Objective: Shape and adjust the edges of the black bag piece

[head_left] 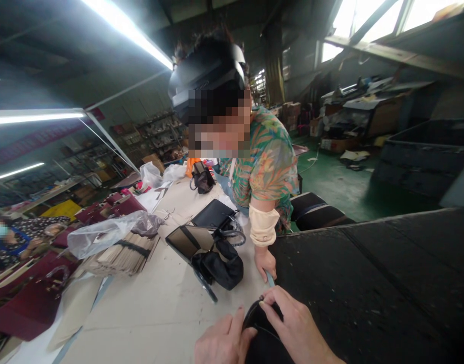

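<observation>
A black bag [265, 338], only partly in view at the bottom edge, lies between my two hands. The thumb and forefinger of my left hand [220, 336] close on its left edge. At its upper rim, my right hand [294, 323] pinches the edge between thumb and fingers. Just beyond, a co-worker's hand [265, 263] rests on the table edge with a light blue strip beneath it. Another black bag with a stiff beige panel [184, 242] and a bunched black part [222, 265] lies farther up the table.
Across the pale table [148, 308], a co-worker [273, 162] leans in. A stack of beige boards [121, 258] under clear plastic and several maroon bags [30, 303] stand at left. A dark, worn surface [383, 273] adjoins on the right. Another person [23, 237] sits at far left.
</observation>
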`<action>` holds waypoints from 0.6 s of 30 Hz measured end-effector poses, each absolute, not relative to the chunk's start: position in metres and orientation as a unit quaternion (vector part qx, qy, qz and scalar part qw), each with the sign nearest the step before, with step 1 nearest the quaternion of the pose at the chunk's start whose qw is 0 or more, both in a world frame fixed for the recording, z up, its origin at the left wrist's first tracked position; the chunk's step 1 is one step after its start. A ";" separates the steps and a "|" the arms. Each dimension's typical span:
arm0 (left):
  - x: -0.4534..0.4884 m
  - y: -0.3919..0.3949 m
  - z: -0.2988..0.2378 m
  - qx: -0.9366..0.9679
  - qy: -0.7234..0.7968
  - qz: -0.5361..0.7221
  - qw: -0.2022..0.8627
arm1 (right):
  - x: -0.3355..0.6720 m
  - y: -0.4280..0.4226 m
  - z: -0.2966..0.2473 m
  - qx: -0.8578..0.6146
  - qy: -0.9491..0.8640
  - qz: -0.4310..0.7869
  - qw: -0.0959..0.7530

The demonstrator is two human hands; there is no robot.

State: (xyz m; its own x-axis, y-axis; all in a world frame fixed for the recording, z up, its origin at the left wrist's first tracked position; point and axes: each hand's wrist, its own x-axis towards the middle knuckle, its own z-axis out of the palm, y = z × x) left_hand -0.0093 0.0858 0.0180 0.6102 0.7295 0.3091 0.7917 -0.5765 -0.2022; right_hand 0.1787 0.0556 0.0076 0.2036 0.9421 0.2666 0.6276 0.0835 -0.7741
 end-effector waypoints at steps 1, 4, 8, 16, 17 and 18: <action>-0.007 0.087 0.020 -0.886 -0.433 -0.070 0.153 | 0.178 0.054 0.008 -0.649 -0.607 0.190 0.417; 0.003 0.091 0.029 -0.887 -0.447 -0.027 0.114 | 0.175 0.051 0.010 -0.642 -0.623 0.191 0.405; 0.017 0.097 0.039 -0.897 -0.439 -0.045 -0.021 | 0.175 0.051 0.012 -0.630 -0.642 0.195 0.391; 0.008 0.096 0.038 -0.887 -0.453 -0.023 -0.092 | 0.191 0.034 0.026 -0.638 -0.684 0.062 0.349; 0.006 0.096 0.040 -0.877 -0.470 -0.013 -0.099 | 0.193 0.029 0.028 -0.627 -0.697 0.031 0.346; 0.004 0.095 0.042 -0.867 -0.486 -0.001 -0.112 | 0.195 0.024 0.029 -0.609 -0.717 0.002 0.338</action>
State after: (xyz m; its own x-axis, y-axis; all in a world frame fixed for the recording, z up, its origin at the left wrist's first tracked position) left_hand 0.0040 0.0948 0.0425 0.5273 0.8429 -0.1074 0.8425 -0.5023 0.1948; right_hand 0.1946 0.0235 0.0291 -0.0294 0.8753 0.4827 0.8724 0.2581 -0.4151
